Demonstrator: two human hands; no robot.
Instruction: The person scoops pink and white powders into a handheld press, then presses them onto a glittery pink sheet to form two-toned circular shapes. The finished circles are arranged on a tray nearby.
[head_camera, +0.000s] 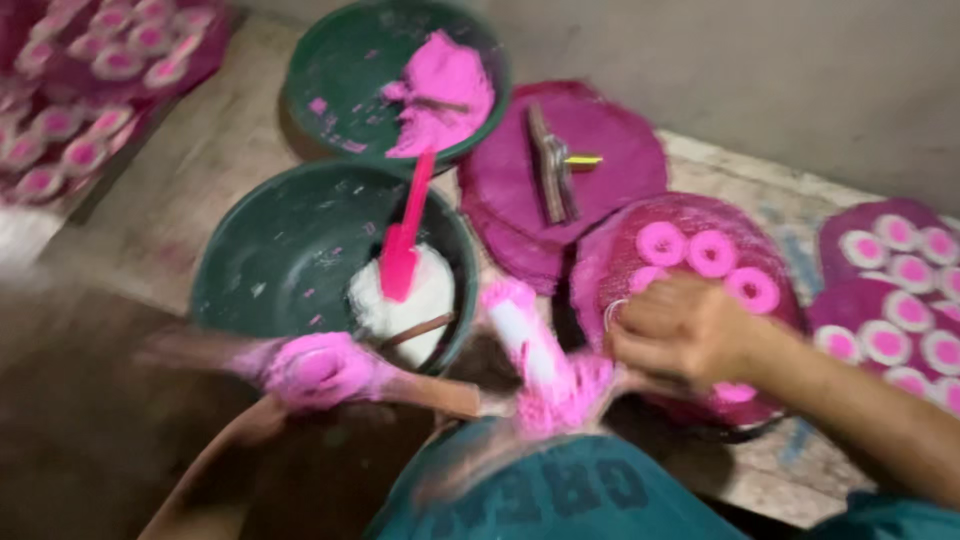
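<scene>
Powder coats the left hand (315, 370), apparently cupped loosely beside the green basin (290, 250); the right hand (680, 335) pinches a pink ring on the round tray (600, 270). Stray dye could smear neighbouring rings.

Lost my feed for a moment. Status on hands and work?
Left hand pink-coated, blurred, at rim of green bowl holding white powder. Right hand resting on round magenta tray of pink rings. Grips unclear.
</scene>
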